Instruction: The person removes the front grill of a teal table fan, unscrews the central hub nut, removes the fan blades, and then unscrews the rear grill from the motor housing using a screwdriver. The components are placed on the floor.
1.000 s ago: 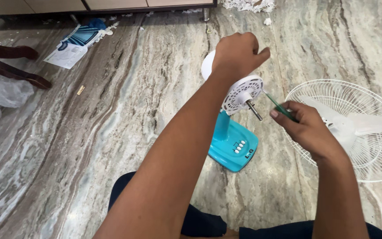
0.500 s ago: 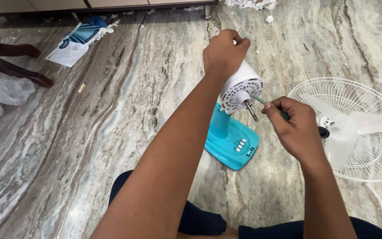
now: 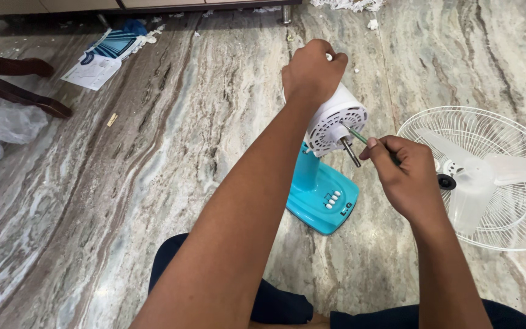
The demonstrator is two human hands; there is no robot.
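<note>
A small table fan stands on the marble floor, with a turquoise base [image 3: 324,204] bearing white buttons and a white motor housing [image 3: 338,122] whose bare metal shaft points toward me. My left hand [image 3: 310,70] grips the top rear of that housing. My right hand [image 3: 400,170] is closed around a green-handled screwdriver [image 3: 360,137], its tip touching the housing's front face beside the shaft.
A white wire fan guard [image 3: 488,128] lies flat at the right with the translucent blade and a black knob inside it. A leaflet [image 3: 98,61] and a clear plastic bag [image 3: 1,131] lie at the far left near dark wooden furniture legs. My dark-trousered legs are at the bottom.
My left hand shifted from over the motor's front to gripping its top rear. My right hand brought the screwdriver tip in against the housing face.
</note>
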